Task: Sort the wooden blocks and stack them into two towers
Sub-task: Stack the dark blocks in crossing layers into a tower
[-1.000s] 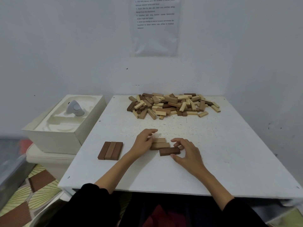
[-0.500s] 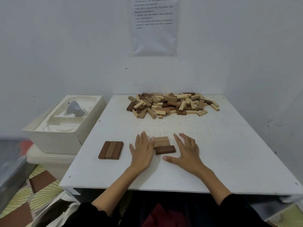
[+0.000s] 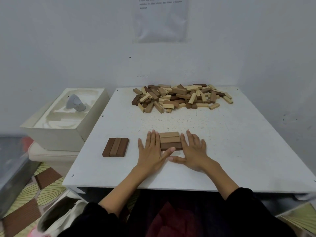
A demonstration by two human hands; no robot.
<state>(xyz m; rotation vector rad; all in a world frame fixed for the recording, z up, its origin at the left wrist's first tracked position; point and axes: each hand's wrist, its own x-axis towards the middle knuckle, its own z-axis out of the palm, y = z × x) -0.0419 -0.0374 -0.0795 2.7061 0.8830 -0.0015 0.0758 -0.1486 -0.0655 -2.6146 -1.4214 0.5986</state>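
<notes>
White table (image 3: 222, 151) set into a pale wall corner, with a printed sheet (image 3: 160, 19) taped above. Head view: the landmark is the row of three blocks (image 3: 171, 140), lying flat and side by side near the table's front. The left hand (image 3: 150, 151) lies flat against its left ends and the right hand (image 3: 193, 151) flat against its right ends. Fingers are straight and grasp nothing, only pressing inward; the left thumb touches the row's nearest, dark block. Left of the row, apart: a squared dark trio (image 3: 116, 147). Well behind the row: the unsorted pile (image 3: 181, 97), light and dark mixed. Risks, as judged: an uneven squeeze skews the row or pops its middle block. The row holds two mid-brown blocks and one dark, so the sort may be off. Reaching over the row to the pile, a sleeve (image 3: 242, 197) could scatter it.
</notes>
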